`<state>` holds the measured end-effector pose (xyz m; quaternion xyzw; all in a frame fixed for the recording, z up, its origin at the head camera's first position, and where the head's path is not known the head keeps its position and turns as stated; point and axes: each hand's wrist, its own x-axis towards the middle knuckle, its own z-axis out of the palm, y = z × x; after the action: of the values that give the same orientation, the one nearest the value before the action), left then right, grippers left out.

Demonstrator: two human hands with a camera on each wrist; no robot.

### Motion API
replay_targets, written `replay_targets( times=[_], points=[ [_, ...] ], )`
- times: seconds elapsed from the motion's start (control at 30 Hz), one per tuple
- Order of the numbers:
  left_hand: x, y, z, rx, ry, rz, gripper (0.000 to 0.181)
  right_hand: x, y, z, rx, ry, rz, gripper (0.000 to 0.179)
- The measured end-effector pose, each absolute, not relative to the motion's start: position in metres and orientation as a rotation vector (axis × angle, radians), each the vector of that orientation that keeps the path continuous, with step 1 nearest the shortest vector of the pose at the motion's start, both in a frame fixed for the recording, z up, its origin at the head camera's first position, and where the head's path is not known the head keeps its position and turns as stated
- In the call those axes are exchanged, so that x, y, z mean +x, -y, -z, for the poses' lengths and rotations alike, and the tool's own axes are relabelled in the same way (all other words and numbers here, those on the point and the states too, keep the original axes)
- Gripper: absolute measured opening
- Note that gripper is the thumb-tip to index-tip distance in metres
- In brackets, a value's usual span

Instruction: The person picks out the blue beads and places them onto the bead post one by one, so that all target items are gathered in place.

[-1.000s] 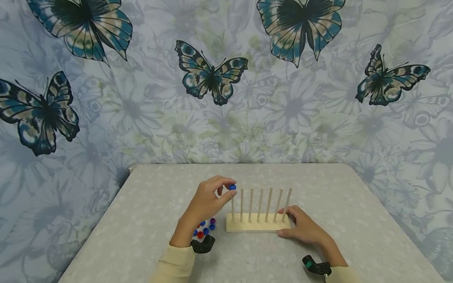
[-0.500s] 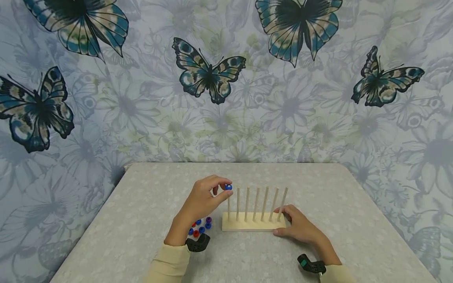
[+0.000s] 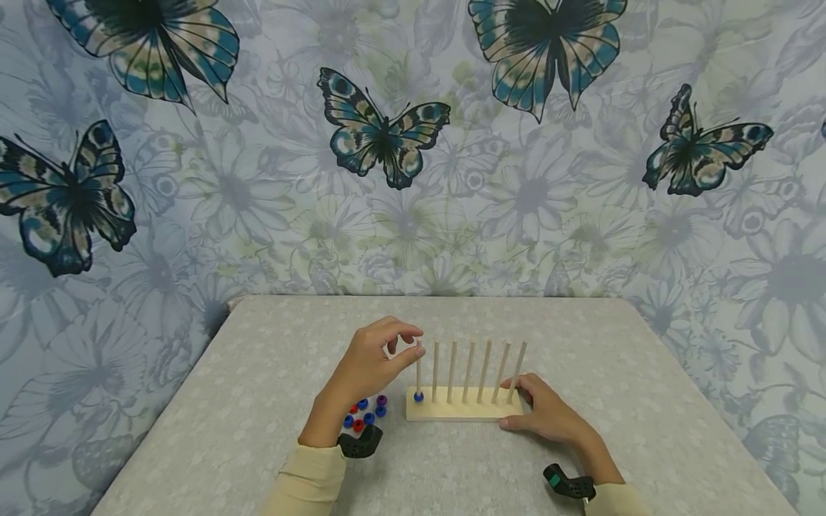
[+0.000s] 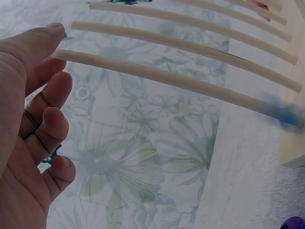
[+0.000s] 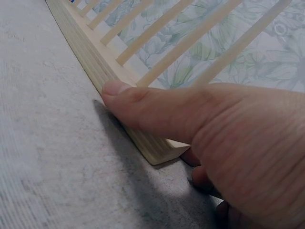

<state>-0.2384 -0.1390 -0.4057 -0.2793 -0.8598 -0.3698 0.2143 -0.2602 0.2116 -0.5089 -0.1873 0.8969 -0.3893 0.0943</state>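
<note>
A wooden peg stand (image 3: 464, 411) with a row of several upright pegs sits on the table. On its leftmost peg (image 3: 419, 369) a blue bead (image 3: 419, 397) is down at the base, blurred in the left wrist view. My left hand (image 3: 377, 358) is at the top of that peg, thumb and fingers parted around the tip, holding no bead. At the other end, my right hand (image 3: 551, 410) grips the base, thumb on the front edge and fingers behind, as the right wrist view also shows.
Left of the stand, partly behind my left wrist, lie several loose beads, among them a red bead (image 3: 358, 426), a blue bead (image 3: 368, 418) and a purple bead (image 3: 382, 400). A patterned cloth covers the table (image 3: 477, 473); a butterfly-print wall hanging (image 3: 516, 251) stands behind.
The blue bead, pinched at the leftmost peg's tip before, has been let go and slid down to the base. The left hand stays at the tip; the right hand keeps its grip.
</note>
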Motion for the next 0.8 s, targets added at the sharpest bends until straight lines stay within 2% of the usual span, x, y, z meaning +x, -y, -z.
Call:
replay_targets(
  times=[0.8],
  points=[
    [-0.217,0.195,0.371,-0.693,2.270,0.918,0.019,-0.259,-0.207,0.510,-0.490,-2.668,1.133,0.060]
  ],
)
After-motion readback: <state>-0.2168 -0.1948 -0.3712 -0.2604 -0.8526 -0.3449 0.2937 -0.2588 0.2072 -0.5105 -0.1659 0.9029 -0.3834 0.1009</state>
